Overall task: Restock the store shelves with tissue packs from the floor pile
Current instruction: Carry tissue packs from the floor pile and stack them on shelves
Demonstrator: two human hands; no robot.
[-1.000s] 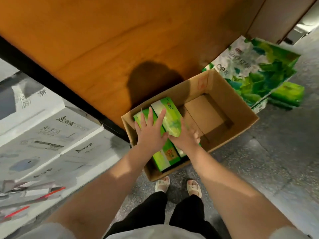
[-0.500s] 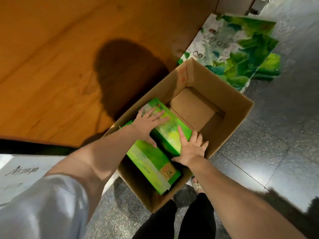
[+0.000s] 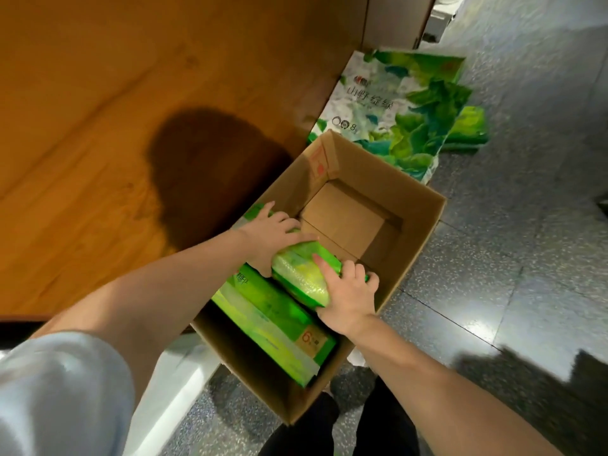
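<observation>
An open cardboard box [image 3: 418, 225] stands on the floor below me. Inside it a green tissue pack [image 3: 301, 274] is tilted up, gripped at both ends. My left hand [image 3: 273, 235] curls over its far end and my right hand [image 3: 345, 291] clasps its near end. A second green tissue pack [image 3: 273, 324] lies flat in the box beneath it, at the near left. The far right half of the box shows only its cardboard bottom.
A wooden panel [image 3: 115, 126] rises left of the box. A big green-and-white tissue bundle [image 3: 394, 116] leans beyond the box, with a smaller green pack [image 3: 470, 126] behind it. Grey speckled floor [image 3: 510, 258] spreads to the right. My legs are below.
Both hands have closed round the ends of the upper green pack and tipped it up off the lower one. The view has swung closer over the box.
</observation>
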